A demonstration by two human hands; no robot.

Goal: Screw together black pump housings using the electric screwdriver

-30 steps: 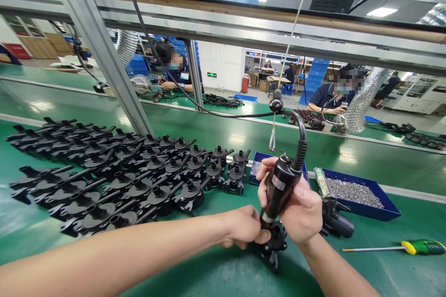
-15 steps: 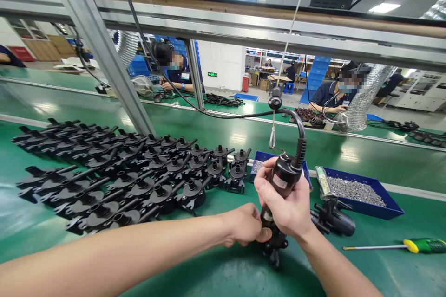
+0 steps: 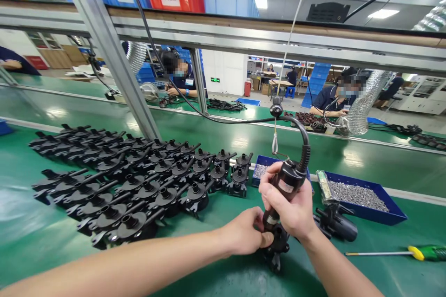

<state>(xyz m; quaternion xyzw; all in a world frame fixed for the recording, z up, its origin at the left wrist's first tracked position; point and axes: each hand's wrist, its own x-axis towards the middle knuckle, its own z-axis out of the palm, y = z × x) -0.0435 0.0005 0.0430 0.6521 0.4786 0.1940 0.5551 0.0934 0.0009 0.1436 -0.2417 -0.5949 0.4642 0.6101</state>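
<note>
Right hand (image 3: 295, 209) is gripping a black cylindrical driver (image 3: 286, 185), apparently fastening; left hand (image 3: 244, 233) is pinching a black plastic housing (image 3: 280, 242), any lift-off needing steadiness

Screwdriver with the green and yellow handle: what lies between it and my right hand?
In the head view, a black part with a cylindrical body lies between the screwdriver and your right hand.
</note>
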